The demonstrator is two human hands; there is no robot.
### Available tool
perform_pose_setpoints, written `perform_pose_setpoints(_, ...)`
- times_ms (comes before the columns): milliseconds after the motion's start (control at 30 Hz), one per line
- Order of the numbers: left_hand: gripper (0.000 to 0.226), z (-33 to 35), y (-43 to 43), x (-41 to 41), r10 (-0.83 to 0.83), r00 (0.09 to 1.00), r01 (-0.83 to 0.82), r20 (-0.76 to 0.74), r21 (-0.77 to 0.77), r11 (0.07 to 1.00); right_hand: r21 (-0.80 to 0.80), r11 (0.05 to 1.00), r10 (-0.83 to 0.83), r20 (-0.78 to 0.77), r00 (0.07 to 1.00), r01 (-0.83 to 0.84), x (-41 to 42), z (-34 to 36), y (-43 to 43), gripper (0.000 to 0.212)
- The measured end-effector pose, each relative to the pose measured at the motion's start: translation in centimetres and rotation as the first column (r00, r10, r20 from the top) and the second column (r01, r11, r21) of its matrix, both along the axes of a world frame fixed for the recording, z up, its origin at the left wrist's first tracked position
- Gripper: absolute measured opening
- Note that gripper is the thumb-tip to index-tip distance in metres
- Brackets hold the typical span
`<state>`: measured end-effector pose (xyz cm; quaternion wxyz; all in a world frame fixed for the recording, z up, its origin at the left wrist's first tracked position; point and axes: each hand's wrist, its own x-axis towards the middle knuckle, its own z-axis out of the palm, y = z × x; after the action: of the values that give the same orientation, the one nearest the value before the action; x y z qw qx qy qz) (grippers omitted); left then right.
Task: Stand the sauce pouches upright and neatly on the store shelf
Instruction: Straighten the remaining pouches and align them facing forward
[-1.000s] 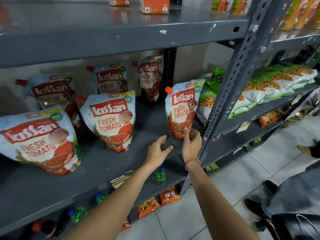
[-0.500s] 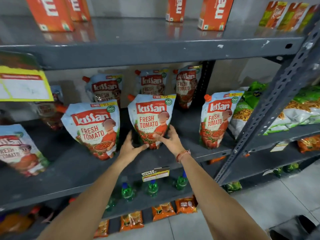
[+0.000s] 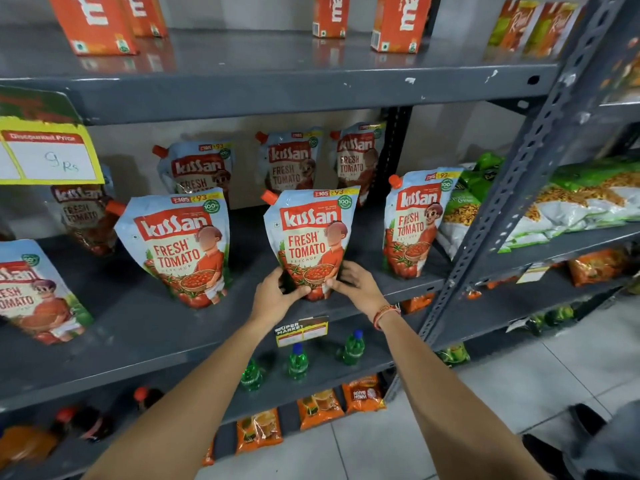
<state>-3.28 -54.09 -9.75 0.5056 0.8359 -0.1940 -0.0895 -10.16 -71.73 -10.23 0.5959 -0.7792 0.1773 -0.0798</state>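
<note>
Both arms out and we've got the middle pouch [image 3: 310, 242] by its base: left hand [image 3: 273, 296] and right hand [image 3: 356, 287] pinching the bottom corners. It stands upright near the shelf [image 3: 145, 327] front. Further pouches stand either side, and behind them a back row [image 3: 291, 161] at the wall.

Head camera, close, facing forward-down onto shelf [image 3: 145, 327].
</note>
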Motion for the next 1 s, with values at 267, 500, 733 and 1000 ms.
perform_pose_setpoints(267, 0.059, -0.6, 0.0, -1.4, 0.092, 0.994, -0.092, 0.059, 0.000, 0.996, -0.013, 1.000, 0.003, 0.037, 0.999, -0.002, -0.4, -0.7, -0.2, 0.054)
perform_pose_setpoints(500, 0.058, 0.6, -0.7, -1.7, 0.060, 0.998, -0.060, -0.008, -0.015, 0.998, 0.058, 0.958, -0.285, 0.102, 0.953, 0.280, -1.5, -0.6, 0.8, 0.047)
perform_pose_setpoints(733, 0.027, 0.4, 8.3, -2.0, 0.180, 0.983, -0.167, 0.049, -0.195, 0.966, -0.129, 0.775, -0.523, 0.418, 0.743, 0.619, -2.1, -1.5, 11.6, 0.014)
perform_pose_setpoints(1000, 0.049, -0.4, 17.2, 1.6, 0.466, 0.885, -0.456, 0.000, -0.207, 0.865, -0.052, 0.998, -0.030, 0.089, 0.996, 0.035, 4.3, 1.1, 17.6, 0.069)
